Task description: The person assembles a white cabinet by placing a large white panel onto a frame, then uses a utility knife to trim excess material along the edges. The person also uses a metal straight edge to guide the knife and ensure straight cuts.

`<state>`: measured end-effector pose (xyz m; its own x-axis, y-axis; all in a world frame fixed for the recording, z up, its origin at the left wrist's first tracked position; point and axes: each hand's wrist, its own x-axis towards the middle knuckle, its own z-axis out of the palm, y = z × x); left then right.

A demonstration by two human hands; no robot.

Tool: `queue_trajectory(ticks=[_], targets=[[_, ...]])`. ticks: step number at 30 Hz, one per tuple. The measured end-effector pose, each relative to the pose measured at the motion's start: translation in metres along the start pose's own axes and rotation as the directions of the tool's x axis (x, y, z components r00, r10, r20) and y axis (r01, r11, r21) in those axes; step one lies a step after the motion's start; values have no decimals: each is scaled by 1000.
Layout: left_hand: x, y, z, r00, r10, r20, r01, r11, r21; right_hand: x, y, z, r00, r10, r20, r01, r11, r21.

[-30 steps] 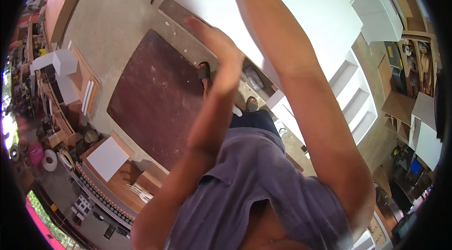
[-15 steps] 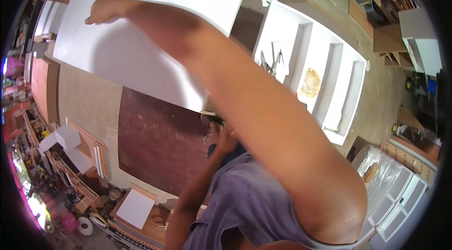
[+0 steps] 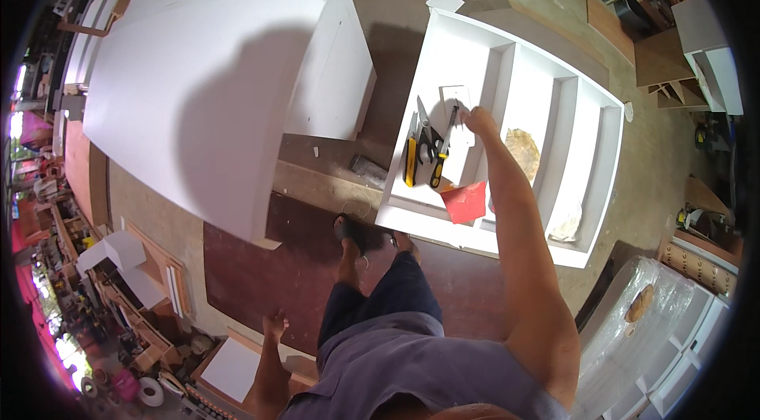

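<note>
My right hand (image 3: 478, 121) reaches into a white shelved cabinet frame (image 3: 518, 41) lying on its back. Its fingers are bent together beside the tip of a yellow-and-black hand tool (image 3: 438, 170); what they hold, if anything, is too small to make out. Next to it lie black-handled scissors or pliers (image 3: 427, 143) and a yellow utility knife (image 3: 410, 163). A small white rectangular piece (image 3: 454, 93) is just beyond my fingers. My left hand (image 3: 275, 326) hangs low at my left side, fingers apart and holding nothing.
A large white panelled box (image 3: 158, 87) stands to the left. Red sandpaper (image 3: 465, 202) and a brownish round patch (image 3: 522, 152) lie in the frame. My feet stand on a dark red board (image 3: 245, 277). A plastic-wrapped unit (image 3: 633, 341) is at lower right.
My right arm has swung from over the white box on the left to the tools in the cabinet frame. My left hand has moved down and left, away from my legs.
</note>
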<state>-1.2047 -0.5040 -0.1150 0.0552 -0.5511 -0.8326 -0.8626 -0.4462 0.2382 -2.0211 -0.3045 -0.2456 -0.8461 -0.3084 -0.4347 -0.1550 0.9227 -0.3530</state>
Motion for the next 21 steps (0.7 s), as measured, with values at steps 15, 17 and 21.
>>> queue_trajectory(ticks=[15, 17, 21], targets=[[-33, 151, 76, 843, 478, 248, -525, 831, 184, 6, -8, -42, 1000, 24, -20, 2, 613, 790], [-70, 203, 82, 742, 619, 257, -668, 712, 215, 4, -8, -90, 975, -123, -187, 193, 885, 425], [-148, 297, 104, 362, 862, 356, -920, 269, 285, -67, -63, -179, 791, -574, -211, 420, 760, -496]])
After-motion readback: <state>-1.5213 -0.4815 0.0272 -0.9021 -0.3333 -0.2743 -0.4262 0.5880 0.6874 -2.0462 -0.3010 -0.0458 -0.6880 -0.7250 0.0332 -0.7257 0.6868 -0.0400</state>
